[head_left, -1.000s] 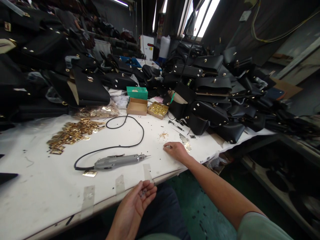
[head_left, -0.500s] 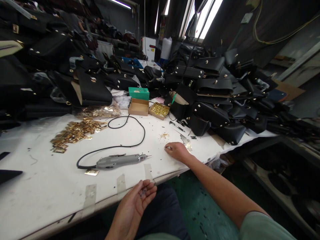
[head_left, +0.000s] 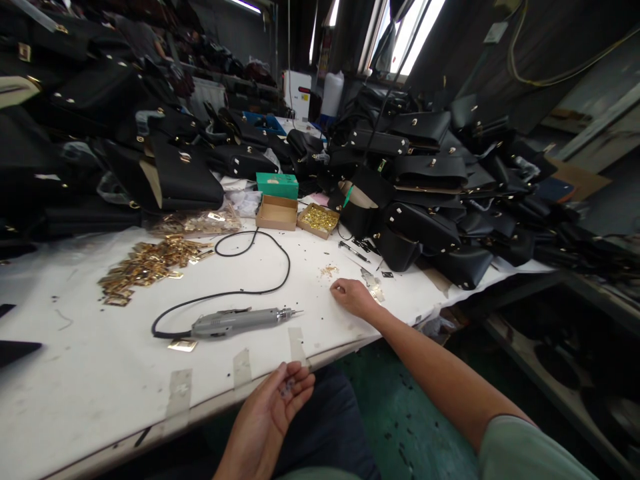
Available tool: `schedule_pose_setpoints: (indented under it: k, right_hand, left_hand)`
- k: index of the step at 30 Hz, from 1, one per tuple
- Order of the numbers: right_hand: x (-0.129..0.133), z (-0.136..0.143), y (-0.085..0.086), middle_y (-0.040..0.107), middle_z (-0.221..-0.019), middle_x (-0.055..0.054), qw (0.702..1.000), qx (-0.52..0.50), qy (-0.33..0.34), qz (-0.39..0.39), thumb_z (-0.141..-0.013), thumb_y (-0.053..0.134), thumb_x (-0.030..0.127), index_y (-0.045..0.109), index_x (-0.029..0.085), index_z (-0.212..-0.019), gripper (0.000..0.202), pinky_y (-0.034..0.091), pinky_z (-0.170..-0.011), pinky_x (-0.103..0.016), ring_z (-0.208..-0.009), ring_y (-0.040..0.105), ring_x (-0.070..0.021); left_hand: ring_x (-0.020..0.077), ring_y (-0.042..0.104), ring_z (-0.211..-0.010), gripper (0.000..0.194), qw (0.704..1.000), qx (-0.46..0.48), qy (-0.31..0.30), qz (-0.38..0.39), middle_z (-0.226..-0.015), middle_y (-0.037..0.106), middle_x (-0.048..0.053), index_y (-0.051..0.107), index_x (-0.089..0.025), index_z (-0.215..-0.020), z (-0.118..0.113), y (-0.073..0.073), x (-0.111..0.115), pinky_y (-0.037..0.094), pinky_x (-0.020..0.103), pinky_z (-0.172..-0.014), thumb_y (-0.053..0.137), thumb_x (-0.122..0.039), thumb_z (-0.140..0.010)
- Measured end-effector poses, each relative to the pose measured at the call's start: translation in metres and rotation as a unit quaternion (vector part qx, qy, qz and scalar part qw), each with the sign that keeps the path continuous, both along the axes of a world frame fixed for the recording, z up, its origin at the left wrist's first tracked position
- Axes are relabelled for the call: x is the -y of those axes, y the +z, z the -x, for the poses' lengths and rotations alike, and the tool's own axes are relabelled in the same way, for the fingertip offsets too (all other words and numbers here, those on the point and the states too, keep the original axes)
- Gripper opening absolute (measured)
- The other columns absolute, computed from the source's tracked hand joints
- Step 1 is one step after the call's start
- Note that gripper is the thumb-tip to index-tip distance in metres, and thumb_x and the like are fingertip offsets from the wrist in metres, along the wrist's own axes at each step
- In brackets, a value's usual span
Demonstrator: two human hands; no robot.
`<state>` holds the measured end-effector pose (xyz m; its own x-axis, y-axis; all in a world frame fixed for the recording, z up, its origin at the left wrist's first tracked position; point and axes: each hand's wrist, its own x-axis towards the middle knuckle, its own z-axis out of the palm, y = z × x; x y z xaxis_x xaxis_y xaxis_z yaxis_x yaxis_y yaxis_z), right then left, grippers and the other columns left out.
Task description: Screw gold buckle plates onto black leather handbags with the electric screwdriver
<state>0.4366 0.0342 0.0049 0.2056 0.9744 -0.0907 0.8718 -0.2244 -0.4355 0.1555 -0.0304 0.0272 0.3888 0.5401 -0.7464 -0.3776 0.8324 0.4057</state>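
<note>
My left hand is cupped palm up at the table's front edge. A few small, clear, shiny pieces lie in its curled fingers; their kind is too small to make out. My right hand rests on the white table with its fingers curled and fingertips pressed together; whatever they hold is hidden. Just beyond it are tiny gold bits, perhaps screws, scattered on the tabletop. A grey electric screwdriver lies left of my right hand, its bit pointing right and its black cord looping behind.
Gold metal plates are heaped at the left. An open cardboard box, a box of small gold parts and a green box stand at the back. Black handbags are piled on both sides. Tweezers lie right of centre.
My right hand's fingers have curled in a little more, at nearly the same spot. My left hand has barely moved, and the things on the table lie as before.
</note>
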Motion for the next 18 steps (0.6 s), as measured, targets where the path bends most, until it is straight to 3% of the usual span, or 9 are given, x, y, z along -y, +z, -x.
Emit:
schedule_pose_setpoints:
  k: [7,10,15,18]
  right_hand:
    - [0.009,0.004,-0.002,0.071,-0.075,-0.002,0.998,-0.025,-0.031,-0.041,-0.095,0.048,0.029,0.075,0.019,-0.103,0.03,0.043,-0.064,-0.024,-0.066,0.061,-0.0151]
    - [0.017,0.009,-0.002,0.077,-0.086,-0.002,0.999,-0.022,-0.006,-0.044,-0.092,0.055,0.028,0.078,0.023,-0.104,0.026,0.048,-0.071,-0.025,-0.074,0.068,-0.017]
    - [0.045,0.021,-0.002,0.077,-0.114,-0.004,0.997,0.019,0.048,-0.051,-0.094,0.056,0.031,0.077,0.025,-0.115,0.03,0.052,-0.092,-0.03,-0.104,0.072,-0.0234]
    - [0.072,0.036,0.0,0.077,-0.114,-0.005,0.995,0.029,0.081,-0.048,-0.096,0.056,0.035,0.073,0.025,-0.124,0.034,0.054,-0.091,-0.03,-0.102,0.073,-0.0231]
  left_hand:
    - [0.0257,0.075,-0.087,0.017,1.0,0.0,0.002,0.005,-0.094,0.075,0.017,0.069,-0.006,-0.096,0.001,-0.004,0.001,0.063,0.036,-0.081,0.057,-0.018,-0.095]
    - [0.0261,0.075,-0.088,0.017,1.0,0.004,0.003,0.003,-0.095,0.075,0.018,0.07,-0.006,-0.096,0.001,-0.004,0.001,0.063,0.036,-0.082,0.058,-0.018,-0.095]
    - [0.0264,0.075,-0.089,0.018,1.0,0.012,0.0,0.008,-0.096,0.075,0.018,0.07,-0.006,-0.095,0.001,-0.006,0.002,0.062,0.037,-0.082,0.057,-0.018,-0.095]
    - [0.0255,0.075,-0.089,0.019,1.0,0.024,0.006,0.005,-0.096,0.074,0.017,0.07,-0.006,-0.095,0.002,-0.008,0.004,0.062,0.036,-0.082,0.056,-0.019,-0.096]
